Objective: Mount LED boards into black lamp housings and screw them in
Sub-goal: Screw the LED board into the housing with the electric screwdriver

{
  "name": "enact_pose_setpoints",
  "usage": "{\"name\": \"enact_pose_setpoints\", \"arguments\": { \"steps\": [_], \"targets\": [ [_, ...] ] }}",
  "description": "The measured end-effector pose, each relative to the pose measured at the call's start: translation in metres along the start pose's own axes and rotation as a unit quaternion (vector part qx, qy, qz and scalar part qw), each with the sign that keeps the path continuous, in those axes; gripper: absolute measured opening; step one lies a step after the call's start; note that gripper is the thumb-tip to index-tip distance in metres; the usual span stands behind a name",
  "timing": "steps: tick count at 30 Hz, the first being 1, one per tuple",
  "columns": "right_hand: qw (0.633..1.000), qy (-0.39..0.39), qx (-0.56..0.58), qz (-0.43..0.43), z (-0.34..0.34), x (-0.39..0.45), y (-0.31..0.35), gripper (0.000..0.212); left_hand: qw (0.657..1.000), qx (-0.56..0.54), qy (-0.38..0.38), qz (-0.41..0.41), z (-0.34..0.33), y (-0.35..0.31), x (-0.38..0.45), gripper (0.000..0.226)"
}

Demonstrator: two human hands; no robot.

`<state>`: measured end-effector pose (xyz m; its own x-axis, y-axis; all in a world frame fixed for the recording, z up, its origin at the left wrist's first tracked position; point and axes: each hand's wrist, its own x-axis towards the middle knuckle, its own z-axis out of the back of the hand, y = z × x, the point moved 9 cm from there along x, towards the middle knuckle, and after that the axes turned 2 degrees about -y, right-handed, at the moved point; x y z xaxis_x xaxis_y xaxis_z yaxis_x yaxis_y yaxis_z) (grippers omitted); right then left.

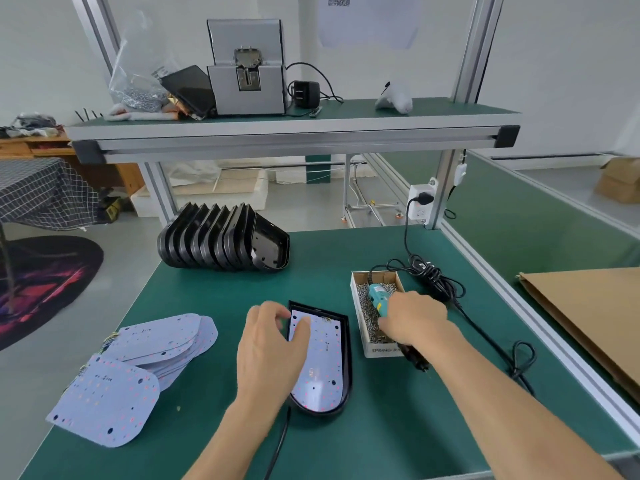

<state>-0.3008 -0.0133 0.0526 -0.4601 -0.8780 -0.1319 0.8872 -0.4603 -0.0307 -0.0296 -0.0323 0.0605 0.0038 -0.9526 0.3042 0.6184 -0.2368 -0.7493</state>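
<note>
Resting on LED board in housing, left fingers curled; right hand gripping screwdriver.

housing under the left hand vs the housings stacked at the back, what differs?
The housing under the left hand lies flat, open side up; the stacked housings stand on edge, nested in a row. The near one holds an LED board; no board shows in the stacked ones. The left hand touches the near one; the stack is untouched. Both are black, with one rounded end.

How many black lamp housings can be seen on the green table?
About 9: one housing lies flat before the person with an LED board in it; roughly eight stand in a nested row at the table's back left. Some may be hidden.
</note>
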Motion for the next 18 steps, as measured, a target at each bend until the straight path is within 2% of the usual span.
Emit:
{"name": "enact_pose_setpoints", "arguments": {
  "steps": [2,3,5,7,10,12,14,16,18],
  "targets": [
    [1.0,0.01,0.013,0.002,-0.01,0.005,0.001,0.022,0.997,-0.027,-0.034,-0.067,0.002,-0.028,0.004,0.014],
    [0.999,0.01,0.031,0.003,-0.012,0.008,0.0,0.022,0.994,-0.041,-0.021,-0.099,-0.004,-0.043,0.006,0.013],
    [0.994,0.016,0.11,-0.003,-0.013,0.012,-0.009,0.026,0.986,-0.045,0.053,-0.148,-0.03,-0.07,0.01,0.015],
    [0.968,0.024,0.248,-0.017,-0.011,0.012,-0.023,0.03,0.974,-0.014,0.132,-0.186,-0.063,-0.093,0.013,0.011],
    [0.893,-0.008,0.45,-0.026,0.004,0.003,-0.046,0.028,0.937,0.123,0.197,-0.261,-0.116,-0.119,0.016,0.011],
    [0.832,-0.015,0.554,-0.014,0.014,-0.007,-0.054,0.025,0.89,0.258,0.225,-0.3,-0.15,-0.125,0.014,0.017],
    [0.774,-0.023,0.632,0.006,0.025,-0.017,-0.058,0.022,0.849,0.354,0.248,-0.304,-0.175,-0.123,0.012,0.018],
    [0.713,-0.032,0.7,0.016,0.032,-0.026,-0.061,0.019,0.825,0.4,0.265,-0.299,-0.191,-0.118,0.01,0.014],
    [0.658,-0.034,0.752,0.024,0.036,-0.033,-0.06,0.016,0.817,0.413,0.277,-0.292,-0.2,-0.116,0.01,0.019]
  ]
}}
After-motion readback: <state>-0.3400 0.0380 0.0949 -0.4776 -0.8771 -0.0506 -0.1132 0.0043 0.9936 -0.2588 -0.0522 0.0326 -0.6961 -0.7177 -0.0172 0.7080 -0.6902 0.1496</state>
